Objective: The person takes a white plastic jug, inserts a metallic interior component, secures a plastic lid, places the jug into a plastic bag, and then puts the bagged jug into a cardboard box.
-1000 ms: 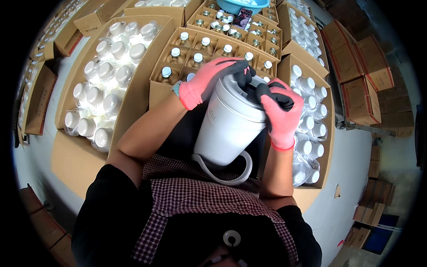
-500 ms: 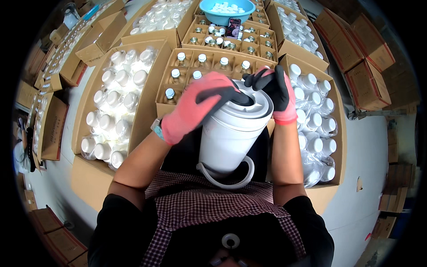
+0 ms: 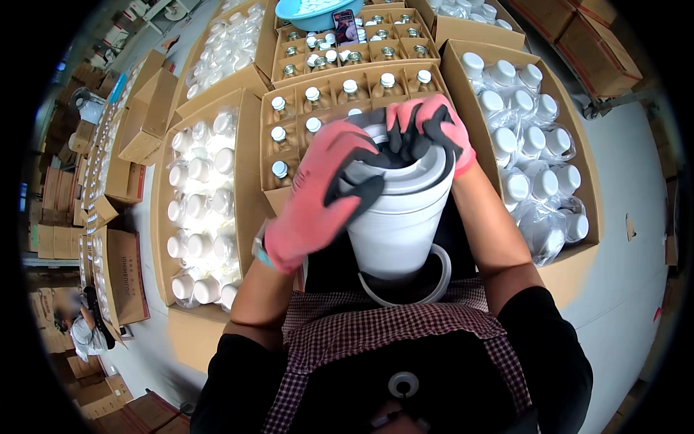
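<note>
A white plastic bucket (image 3: 394, 235) stands upright against my lap, its curved handle (image 3: 441, 278) hanging down on the near side. My left hand (image 3: 318, 192), in a pink glove with black fingers, grips the left side of the rim, the thumb outside and the fingers over the top. On the far right of the bucket's top, my right hand (image 3: 434, 130), gloved alike, has its fingers bent down inside the ring-shaped rim (image 3: 416, 181). What those fingers hold, if anything, is hidden. Just beyond is a divided carton (image 3: 271, 179) of clear bottles with white caps (image 3: 350, 87).
Cartons of white-capped, plastic-wrapped bottles stand at left (image 3: 199, 210) and right (image 3: 535, 137). Farther back are a blue basin (image 3: 303, 23), a phone (image 3: 345, 27) and a carton of uncapped bottles (image 3: 387, 54). Another person (image 3: 87, 329) is at the far left.
My view has shifted, so the scene sits differently. My right hand has come from the rim's right side inward over the top; my left hand has moved down onto the left rim.
</note>
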Motion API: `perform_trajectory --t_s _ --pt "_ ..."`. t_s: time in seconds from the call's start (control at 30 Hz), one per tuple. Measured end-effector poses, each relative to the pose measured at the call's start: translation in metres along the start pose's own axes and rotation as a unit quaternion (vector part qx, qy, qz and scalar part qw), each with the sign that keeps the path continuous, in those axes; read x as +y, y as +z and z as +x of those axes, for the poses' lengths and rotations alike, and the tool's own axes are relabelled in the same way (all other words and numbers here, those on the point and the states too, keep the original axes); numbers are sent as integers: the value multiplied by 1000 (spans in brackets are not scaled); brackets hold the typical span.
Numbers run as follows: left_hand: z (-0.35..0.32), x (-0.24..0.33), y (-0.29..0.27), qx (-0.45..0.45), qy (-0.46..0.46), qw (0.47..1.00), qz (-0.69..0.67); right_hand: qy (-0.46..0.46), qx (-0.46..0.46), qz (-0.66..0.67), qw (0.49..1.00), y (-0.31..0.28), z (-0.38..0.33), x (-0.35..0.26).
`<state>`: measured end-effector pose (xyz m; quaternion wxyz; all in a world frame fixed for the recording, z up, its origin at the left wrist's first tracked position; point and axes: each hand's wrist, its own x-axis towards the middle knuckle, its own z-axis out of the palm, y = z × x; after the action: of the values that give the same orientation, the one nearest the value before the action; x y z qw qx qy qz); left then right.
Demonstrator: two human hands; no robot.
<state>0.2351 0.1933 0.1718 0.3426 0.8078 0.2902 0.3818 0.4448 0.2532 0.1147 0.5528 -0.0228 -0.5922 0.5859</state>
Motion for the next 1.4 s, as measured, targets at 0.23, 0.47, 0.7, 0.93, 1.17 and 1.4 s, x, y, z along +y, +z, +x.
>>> perform_trajectory --t_s 0.23,0.47,0.7,0.93,1.17,1.4 --pt "10 65 10 84 54 936 338 137 16 445 885 7 53 64" --pt "38 -60 -64 17 -168 964 -205 112 276 193 935 -27 74 38" --pt "8 -112 6 196 -190 896 -349 1 94 -630 771 -14 1 82" --pt "12 -134 21 257 -215 916 -218 132 231 -519 812 -11 -10 88" --pt "-20 -147 15 284 -171 940 -86 402 236 -452 761 -63 -24 71" --pt "-33 -106 -16 254 -218 850 -407 499 -5 -714 491 -169 -115 85"
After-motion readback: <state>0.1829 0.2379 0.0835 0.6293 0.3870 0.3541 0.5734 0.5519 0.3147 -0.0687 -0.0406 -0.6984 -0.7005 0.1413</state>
